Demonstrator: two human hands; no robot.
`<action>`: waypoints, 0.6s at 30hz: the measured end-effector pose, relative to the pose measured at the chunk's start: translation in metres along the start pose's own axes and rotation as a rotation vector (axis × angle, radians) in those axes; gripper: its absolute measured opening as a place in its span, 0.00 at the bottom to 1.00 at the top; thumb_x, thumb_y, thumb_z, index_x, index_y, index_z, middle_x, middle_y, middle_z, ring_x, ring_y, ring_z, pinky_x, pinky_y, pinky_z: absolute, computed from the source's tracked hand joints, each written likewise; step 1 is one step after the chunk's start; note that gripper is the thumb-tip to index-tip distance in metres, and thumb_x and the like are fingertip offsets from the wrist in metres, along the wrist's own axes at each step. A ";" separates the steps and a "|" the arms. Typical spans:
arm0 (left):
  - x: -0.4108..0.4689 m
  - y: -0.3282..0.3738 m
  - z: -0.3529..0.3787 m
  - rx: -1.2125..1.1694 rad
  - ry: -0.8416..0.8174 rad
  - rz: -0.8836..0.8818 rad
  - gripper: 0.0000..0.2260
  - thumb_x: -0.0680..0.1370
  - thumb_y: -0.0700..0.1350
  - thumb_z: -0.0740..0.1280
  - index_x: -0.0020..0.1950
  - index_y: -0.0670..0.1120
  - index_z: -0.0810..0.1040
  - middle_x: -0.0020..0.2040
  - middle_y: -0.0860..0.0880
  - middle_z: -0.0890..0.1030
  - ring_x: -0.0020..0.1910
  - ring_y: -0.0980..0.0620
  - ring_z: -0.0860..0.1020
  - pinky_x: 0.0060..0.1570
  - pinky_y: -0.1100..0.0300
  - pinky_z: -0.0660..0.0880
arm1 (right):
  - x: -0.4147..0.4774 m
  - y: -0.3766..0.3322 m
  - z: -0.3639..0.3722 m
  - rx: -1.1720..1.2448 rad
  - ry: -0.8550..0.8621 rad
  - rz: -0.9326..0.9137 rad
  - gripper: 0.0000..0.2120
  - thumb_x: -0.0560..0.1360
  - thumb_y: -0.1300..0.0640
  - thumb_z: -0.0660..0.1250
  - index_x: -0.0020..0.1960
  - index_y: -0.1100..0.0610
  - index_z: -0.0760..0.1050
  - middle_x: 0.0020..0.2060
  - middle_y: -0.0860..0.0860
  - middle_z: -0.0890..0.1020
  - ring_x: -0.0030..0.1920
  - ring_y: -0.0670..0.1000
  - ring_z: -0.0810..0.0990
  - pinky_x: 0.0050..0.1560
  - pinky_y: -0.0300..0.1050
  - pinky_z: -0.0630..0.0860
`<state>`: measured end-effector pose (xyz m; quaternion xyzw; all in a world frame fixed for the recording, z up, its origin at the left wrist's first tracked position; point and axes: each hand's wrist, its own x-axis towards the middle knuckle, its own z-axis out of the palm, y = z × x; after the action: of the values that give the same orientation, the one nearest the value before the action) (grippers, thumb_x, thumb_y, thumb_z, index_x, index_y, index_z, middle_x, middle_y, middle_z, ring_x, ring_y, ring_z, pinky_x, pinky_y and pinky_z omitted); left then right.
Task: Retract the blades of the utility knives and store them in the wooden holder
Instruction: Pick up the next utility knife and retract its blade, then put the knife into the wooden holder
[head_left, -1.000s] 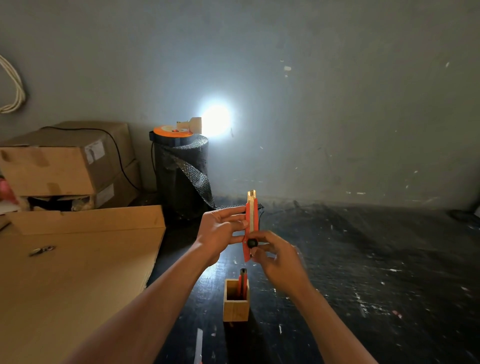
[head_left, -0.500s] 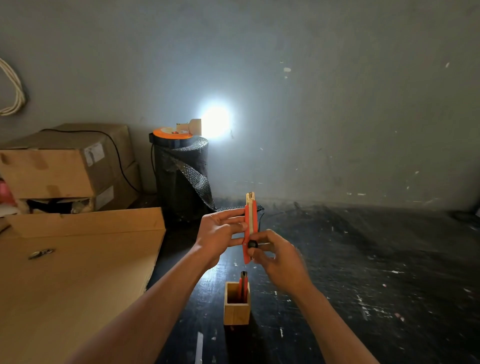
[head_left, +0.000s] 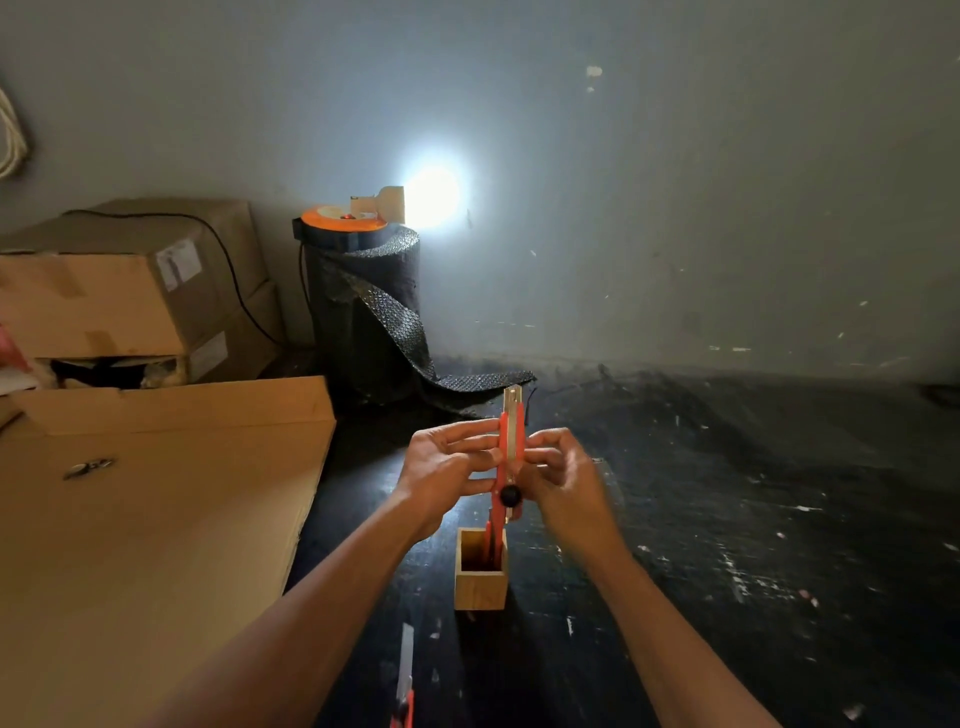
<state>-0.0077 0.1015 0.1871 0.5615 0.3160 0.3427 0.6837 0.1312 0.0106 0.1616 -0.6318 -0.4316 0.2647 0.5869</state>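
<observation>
I hold an orange utility knife (head_left: 511, 436) upright above the wooden holder (head_left: 480, 584), its metal tip pointing up and its black knob facing me. My left hand (head_left: 447, 475) pinches the knife's left side. My right hand (head_left: 558, 478) grips its right side near the knob. The square wooden holder stands on the dark table just below the knife. Another orange knife (head_left: 490, 540) stands inside the holder. A third knife (head_left: 404, 680) lies on the table near the bottom edge, its blade extended.
A large flat cardboard sheet (head_left: 156, 519) covers the table's left side, with a small metal piece (head_left: 87, 467) on it. Stacked cardboard boxes (head_left: 130, 291) and a black bubble-wrap roll (head_left: 363, 312) topped by an orange reel stand at the back left. The dark table (head_left: 727, 493) spreads to the right.
My right hand has shifted from below the knob up to the knife's right side. The knife stays upright between both hands over the holder.
</observation>
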 end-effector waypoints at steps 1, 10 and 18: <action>0.002 -0.005 -0.001 0.005 -0.015 -0.011 0.15 0.76 0.28 0.70 0.59 0.42 0.85 0.51 0.41 0.89 0.49 0.42 0.88 0.47 0.49 0.86 | 0.003 0.002 0.000 0.027 -0.010 0.015 0.14 0.75 0.52 0.75 0.57 0.48 0.75 0.50 0.54 0.86 0.48 0.53 0.87 0.48 0.57 0.85; 0.025 -0.110 -0.034 0.394 0.186 -0.116 0.20 0.76 0.36 0.74 0.68 0.42 0.79 0.65 0.42 0.83 0.60 0.47 0.83 0.57 0.50 0.83 | 0.030 0.055 0.013 -0.074 -0.062 0.131 0.11 0.78 0.69 0.67 0.57 0.57 0.77 0.44 0.59 0.84 0.41 0.55 0.87 0.39 0.46 0.85; 0.023 -0.176 -0.034 0.654 0.185 -0.246 0.31 0.72 0.42 0.79 0.74 0.46 0.75 0.67 0.46 0.82 0.66 0.50 0.79 0.64 0.54 0.74 | 0.045 0.112 0.038 -0.245 -0.065 0.219 0.03 0.78 0.59 0.70 0.52 0.56 0.80 0.47 0.52 0.84 0.46 0.49 0.83 0.39 0.39 0.80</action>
<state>-0.0025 0.1152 0.0067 0.6750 0.5346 0.1881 0.4724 0.1476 0.0754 0.0542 -0.7330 -0.4080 0.2926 0.4590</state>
